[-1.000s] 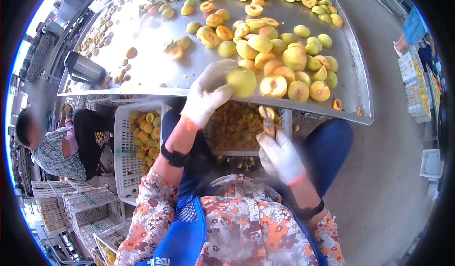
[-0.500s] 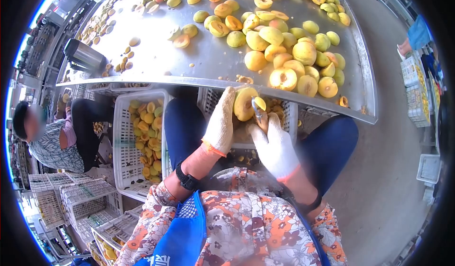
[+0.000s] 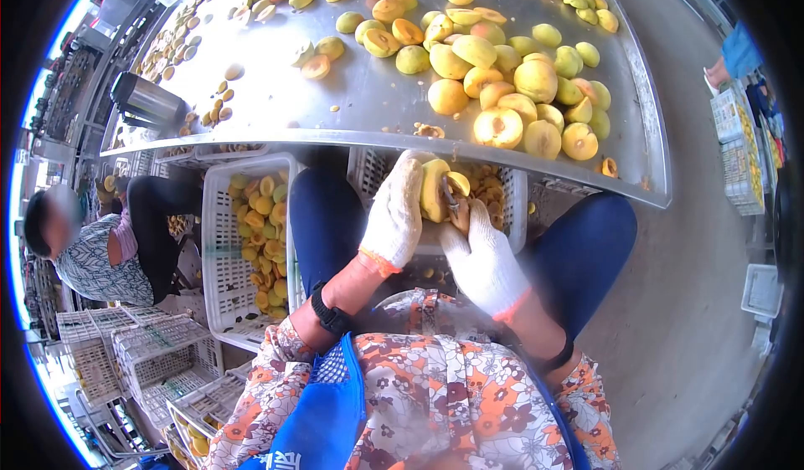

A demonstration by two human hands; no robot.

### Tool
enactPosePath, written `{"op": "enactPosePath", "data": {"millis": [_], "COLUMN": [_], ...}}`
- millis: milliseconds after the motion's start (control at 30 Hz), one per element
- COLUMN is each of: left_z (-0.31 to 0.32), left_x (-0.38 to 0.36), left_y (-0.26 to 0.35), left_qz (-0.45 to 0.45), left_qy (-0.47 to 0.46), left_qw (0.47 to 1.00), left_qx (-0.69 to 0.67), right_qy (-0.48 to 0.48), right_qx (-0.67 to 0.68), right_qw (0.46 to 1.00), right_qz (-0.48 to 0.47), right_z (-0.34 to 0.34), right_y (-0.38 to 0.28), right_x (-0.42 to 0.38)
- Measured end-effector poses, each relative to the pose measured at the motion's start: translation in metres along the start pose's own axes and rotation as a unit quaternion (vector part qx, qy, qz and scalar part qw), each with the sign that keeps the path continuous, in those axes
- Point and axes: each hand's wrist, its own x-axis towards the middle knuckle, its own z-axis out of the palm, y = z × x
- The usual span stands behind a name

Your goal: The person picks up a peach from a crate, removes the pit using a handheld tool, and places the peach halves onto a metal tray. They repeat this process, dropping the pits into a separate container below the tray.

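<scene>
Fruit (image 3: 432,190), yellow and cut, sits in our left hand (image 3: 394,215) in the head view, the gloved fingers closed along its side. Our right hand (image 3: 488,265), gloved too, grips a short tool (image 3: 459,215) by its brown handle, the metal end against the fruit; we cannot tell how deep it goes. A smaller yellow piece (image 3: 458,183) shows beside the metal end. We hold all this just outside the near edge of the metal desk (image 3: 368,106), over a white crate (image 3: 517,210) of fruit pieces. On the desk, small scraps (image 3: 429,130) lie near that edge, and piled fruit (image 3: 534,81), whole-looking and halved, spreads to the right. A dark-topped metal container (image 3: 151,102) rests at the left. A second crate (image 3: 223,286), holding yellow-green fruit halves, stands beside our left knee, and another person (image 3: 100,256) sits beyond it.
</scene>
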Motion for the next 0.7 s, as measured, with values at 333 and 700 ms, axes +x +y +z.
{"op": "enactPosePath", "data": {"millis": [333,700], "left_z": [-0.003,-0.005], "left_x": [0.010,0.000], "left_y": [-0.019,-0.008], "left_qz": [-0.181,-0.068], "left_qy": [0.128,0.031], "left_qw": [0.922,0.979], "left_qx": [-0.317,-0.190], "right_qy": [-0.136,-0.009], "right_qx": [0.400,0.022], "right_qw": [0.859,1.000], "right_qz": [0.288,0.015], "right_z": [-0.018,-0.003], "right_y": [-0.006,-0.001], "right_x": [0.001,-0.001]}}
